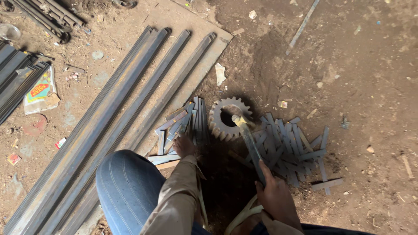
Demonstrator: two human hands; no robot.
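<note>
Okay, dirt floor, brown, dusty, littered with scraps and pebbles; workshop-type ground, no walls in view. Well left of both hands, long steel bars lie side by side on a flat steel sheet, running diagonally. A colourful wrapper lies further left, beside another stack of dark bars cut off by the frame edge.

Right hand: grip wrapped tight around the handle of a hammer. Hammer's long axis runs up and slightly left from the grip; its head sits at the far end, over the gear, a toothed steel wheel lying flat on the floor just beyond the grip. Can't tell whether the head touches the gear. Right of the handle, a loose pile of short flat steel strips, pointing all ways.

Left hand: fingers down on a second pile of strips just left of the gear; grip mostly hidden by the hand's back and the tan sleeve, so can't tell if it's pinching a strip or just resting.

Jeans-clad knee covers the floor below the left hand. Person's body is cut off at the bottom edge.
</note>
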